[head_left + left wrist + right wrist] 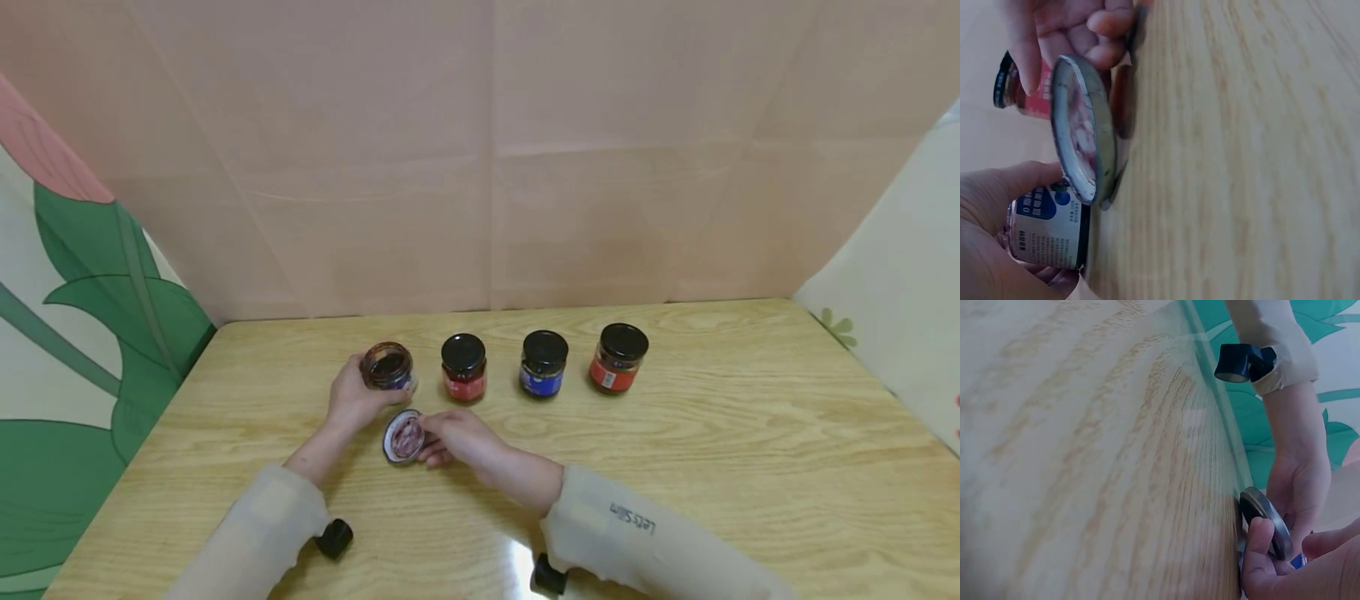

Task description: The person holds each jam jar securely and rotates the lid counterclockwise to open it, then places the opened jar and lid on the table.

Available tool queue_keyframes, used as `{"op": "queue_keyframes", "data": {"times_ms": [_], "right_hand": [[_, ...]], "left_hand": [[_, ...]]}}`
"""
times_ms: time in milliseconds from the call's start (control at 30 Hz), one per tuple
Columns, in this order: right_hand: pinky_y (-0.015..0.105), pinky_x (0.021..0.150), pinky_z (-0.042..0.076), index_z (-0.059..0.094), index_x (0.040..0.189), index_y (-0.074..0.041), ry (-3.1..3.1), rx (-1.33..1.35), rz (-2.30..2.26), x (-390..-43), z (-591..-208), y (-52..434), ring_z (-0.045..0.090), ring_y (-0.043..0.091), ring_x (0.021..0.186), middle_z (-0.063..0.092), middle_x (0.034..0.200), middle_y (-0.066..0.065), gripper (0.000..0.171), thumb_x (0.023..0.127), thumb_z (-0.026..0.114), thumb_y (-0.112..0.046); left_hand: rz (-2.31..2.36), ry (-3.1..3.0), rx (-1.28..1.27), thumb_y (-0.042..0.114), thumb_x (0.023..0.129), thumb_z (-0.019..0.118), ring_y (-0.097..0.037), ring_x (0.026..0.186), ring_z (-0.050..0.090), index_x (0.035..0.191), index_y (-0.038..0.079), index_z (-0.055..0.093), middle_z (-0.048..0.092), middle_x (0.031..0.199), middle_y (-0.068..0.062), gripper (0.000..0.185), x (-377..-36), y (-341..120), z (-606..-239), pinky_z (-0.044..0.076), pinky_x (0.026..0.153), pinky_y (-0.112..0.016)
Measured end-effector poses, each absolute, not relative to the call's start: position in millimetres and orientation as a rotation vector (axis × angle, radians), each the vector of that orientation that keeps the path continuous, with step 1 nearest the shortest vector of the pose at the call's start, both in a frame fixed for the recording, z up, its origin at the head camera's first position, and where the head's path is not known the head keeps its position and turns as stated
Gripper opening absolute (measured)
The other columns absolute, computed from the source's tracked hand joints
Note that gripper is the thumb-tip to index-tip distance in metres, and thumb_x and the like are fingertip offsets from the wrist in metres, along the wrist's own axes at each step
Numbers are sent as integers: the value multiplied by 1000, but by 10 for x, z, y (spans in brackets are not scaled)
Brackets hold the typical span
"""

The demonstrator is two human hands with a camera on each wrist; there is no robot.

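Left hand (352, 398) is wrapping its fingers and thumb round the open jar (388, 367), steadying it on the wooden table (712, 433) at the left end of a row. That grip is keeping the jar upright, its long axis vertical and its uncapped mouth facing straight up, so the dark contents are staying level inside; the blue-and-white label (1047, 225) is showing between the thumb and fingers in the left wrist view.

Three closed jars are standing in the same row to its right, well apart from each other: a red-labelled jar (463, 367), a blue-labelled jar (543, 363) and an orange-labelled jar (618, 357), each with a black cap.

Right hand (457, 437) is pinching the lid (404, 437) by its rim with curled fingers (1107, 37), just in front of the open jar. Judging by the wrist views, the lid is being held tilted, its lower edge at or just above the tabletop and its smeared pinkish underside turned up towards the head camera, probably so the sticky face is staying off the wood.
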State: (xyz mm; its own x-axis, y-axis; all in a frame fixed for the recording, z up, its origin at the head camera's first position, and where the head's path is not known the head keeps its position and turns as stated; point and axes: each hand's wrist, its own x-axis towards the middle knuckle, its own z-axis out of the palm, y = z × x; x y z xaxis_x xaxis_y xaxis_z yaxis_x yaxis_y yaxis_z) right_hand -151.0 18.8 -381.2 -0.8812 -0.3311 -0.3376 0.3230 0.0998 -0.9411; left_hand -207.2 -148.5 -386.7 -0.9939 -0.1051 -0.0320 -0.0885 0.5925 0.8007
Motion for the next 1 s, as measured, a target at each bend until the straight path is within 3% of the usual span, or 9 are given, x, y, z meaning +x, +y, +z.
{"op": "queue_keyframes", "data": {"times_ms": [233, 533, 1000], "right_hand": [[16, 60, 49, 57, 112, 15, 1906, 13, -1825, -1526, -3805, 180, 55, 7, 62, 61, 77, 5, 32, 99, 44, -10], [24, 72, 55, 54, 115, 18, 1902, 37, -1810, -1537, -3779, 204, 60, 12, 72, 65, 98, 24, 34, 98, 43, -10], [25, 71, 56, 59, 112, 13, 1947, 42, -1831, -1586, -3802, 298, 62, 12, 71, 67, 99, 23, 30, 96, 47, -9]], "left_hand": [[-1570, -2712, 215, 29, 72, 84, -38, 129, 43, 143, -3, 29, 42, 140, -24, 96, -2049, -1515, -3834, 36, 110, -46], [-1603, -2666, 202, 30, 74, 82, -39, 133, 39, 146, -1, 27, 39, 144, -23, 97, -2036, -1552, -3783, 33, 111, -46], [-1450, -2719, 141, 34, 70, 85, -37, 138, 33, 145, 1, 30, 36, 148, -21, 99, -2025, -1536, -3743, 26, 114, -50]]}}
